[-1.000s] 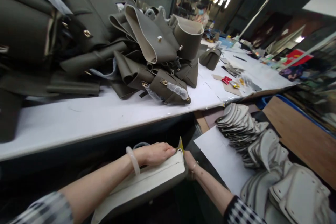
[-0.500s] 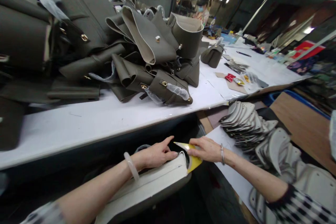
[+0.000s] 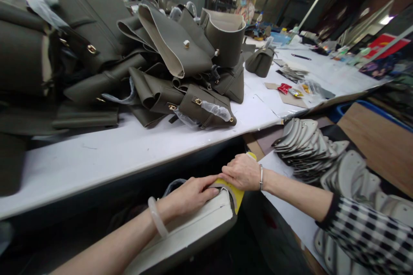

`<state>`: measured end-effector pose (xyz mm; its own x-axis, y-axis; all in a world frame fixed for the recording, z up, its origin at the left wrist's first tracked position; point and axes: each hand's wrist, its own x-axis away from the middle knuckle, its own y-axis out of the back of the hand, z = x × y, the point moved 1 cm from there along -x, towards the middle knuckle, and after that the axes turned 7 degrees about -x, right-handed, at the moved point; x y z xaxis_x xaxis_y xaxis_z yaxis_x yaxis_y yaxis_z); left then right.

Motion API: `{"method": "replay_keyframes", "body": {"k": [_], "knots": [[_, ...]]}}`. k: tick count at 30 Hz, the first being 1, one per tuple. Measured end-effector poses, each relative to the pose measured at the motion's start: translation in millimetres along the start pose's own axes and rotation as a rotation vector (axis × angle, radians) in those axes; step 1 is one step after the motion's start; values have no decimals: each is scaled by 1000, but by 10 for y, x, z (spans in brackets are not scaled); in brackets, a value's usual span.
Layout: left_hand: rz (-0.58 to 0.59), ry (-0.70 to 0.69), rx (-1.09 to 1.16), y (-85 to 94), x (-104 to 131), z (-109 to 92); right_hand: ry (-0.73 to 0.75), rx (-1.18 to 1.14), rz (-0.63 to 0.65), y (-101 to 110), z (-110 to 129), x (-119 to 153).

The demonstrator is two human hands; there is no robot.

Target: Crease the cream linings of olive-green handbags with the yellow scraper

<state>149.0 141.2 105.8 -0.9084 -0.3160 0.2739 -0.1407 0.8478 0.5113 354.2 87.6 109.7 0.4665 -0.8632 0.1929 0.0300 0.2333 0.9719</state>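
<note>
A dark grey-green leather bag [image 3: 217,228] with a pale lining lies tilted below the table edge. My left hand [image 3: 190,195] grips its upper edge, the thumb on the pale side and the fingers over the back. At the bag's right end, a thin yellow sheet [image 3: 240,197] wraps around the curved corner. My right hand [image 3: 241,172] is closed on the upper part of this sheet, its fingertips touching the left hand's. A bit of yellow shows above the right hand's knuckles. The bag's far side is hidden.
Many grey-green bags [image 3: 180,47] are heaped on the white table [image 3: 106,150]. Small packets [image 3: 284,88] lie farther right. Stacked pale, curved pieces [image 3: 300,146] stand right of my hands, beside a brown board [image 3: 377,137]. Other people are in the background.
My right hand has turned over and shifted left and up, bringing the yellow sheet against the bag's corner. The left hand's raised index finger has come down to the edge.
</note>
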Motion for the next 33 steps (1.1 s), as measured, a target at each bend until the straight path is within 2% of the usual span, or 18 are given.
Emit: {"method": "replay_keyframes", "body": {"k": [9, 33], "knots": [[-2, 12, -127, -70, 0, -9, 23, 40, -26, -48, 53, 24], [-7, -25, -130, -87, 47, -52, -286, -45, -8, -180, 324, 226]]}}
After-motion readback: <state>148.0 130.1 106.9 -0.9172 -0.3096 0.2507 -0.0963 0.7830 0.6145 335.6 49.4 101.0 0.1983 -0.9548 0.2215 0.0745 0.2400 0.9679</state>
